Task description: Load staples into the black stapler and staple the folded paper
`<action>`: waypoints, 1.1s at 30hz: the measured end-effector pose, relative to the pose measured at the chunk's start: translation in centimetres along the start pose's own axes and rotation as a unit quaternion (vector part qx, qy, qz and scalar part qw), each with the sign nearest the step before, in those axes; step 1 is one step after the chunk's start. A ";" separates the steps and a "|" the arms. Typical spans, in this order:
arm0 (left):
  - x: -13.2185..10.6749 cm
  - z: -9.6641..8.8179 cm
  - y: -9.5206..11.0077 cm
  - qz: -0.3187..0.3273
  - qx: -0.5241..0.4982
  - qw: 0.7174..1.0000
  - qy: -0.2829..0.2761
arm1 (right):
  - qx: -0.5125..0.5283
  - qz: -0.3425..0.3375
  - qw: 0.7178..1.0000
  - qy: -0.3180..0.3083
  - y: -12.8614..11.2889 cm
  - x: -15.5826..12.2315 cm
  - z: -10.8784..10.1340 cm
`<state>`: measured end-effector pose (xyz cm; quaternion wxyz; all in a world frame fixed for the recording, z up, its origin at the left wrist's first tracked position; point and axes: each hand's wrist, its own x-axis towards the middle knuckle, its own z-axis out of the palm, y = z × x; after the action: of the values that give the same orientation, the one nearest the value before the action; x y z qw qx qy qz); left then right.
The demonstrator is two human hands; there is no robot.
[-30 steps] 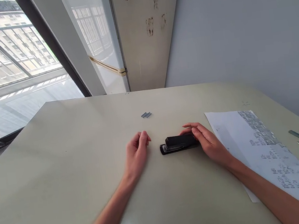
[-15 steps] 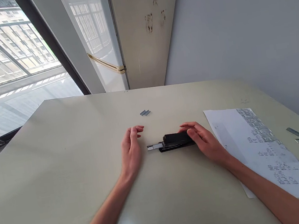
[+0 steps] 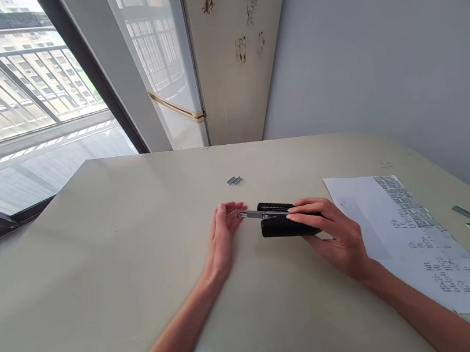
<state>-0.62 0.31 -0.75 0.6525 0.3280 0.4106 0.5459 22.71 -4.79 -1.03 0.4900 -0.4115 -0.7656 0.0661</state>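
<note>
A black stapler (image 3: 280, 225) is held a little above the pale table (image 3: 99, 265), tipped onto its side. My right hand (image 3: 335, 235) is closed around its rear half. A metal staple tray (image 3: 254, 214) sticks out of the stapler's front toward the left. My left hand (image 3: 224, 238) rests on the table with its fingers together, the fingertips touching the tray's end. Two short staple strips (image 3: 234, 180) lie on the table just beyond the hands.
A printed sheet of paper (image 3: 419, 243) lies to the right of my right hand. Two more staple strips (image 3: 468, 216) sit near the table's right edge. A scuffed cream cabinet (image 3: 227, 55) and a large window (image 3: 9, 97) stand behind the table.
The stapler's metal tray slid out to the left. My right hand then lifted and tipped the stapler, and my left hand moved right until its fingertips met the tray.
</note>
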 end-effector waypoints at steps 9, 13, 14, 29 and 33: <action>-1.9 0.3 -0.3 -0.210 -0.255 0.938 -0.103 | -0.135 -0.115 0.983 -0.042 -3.5 1.2 0.2; -1.9 0.3 -0.6 -0.207 -0.268 0.937 -0.084 | -0.144 -0.144 0.978 -0.047 -4.1 1.2 0.3; -1.9 0.3 -0.7 -0.202 -0.263 0.940 -0.085 | -0.144 -0.137 0.979 -0.046 -4.1 1.1 0.2; -3.3 0.5 1.0 0.011 0.102 0.994 -0.025 | 0.031 0.190 0.979 0.062 -2.6 2.7 -1.5; -4.0 0.8 1.1 0.059 0.270 0.961 -0.025 | 0.066 0.251 0.964 0.058 -2.0 1.9 -0.6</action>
<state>-0.68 -3.40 1.31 0.5169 0.5290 0.5059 0.4439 21.75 -4.97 1.55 0.5276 -0.5601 -0.6021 0.2129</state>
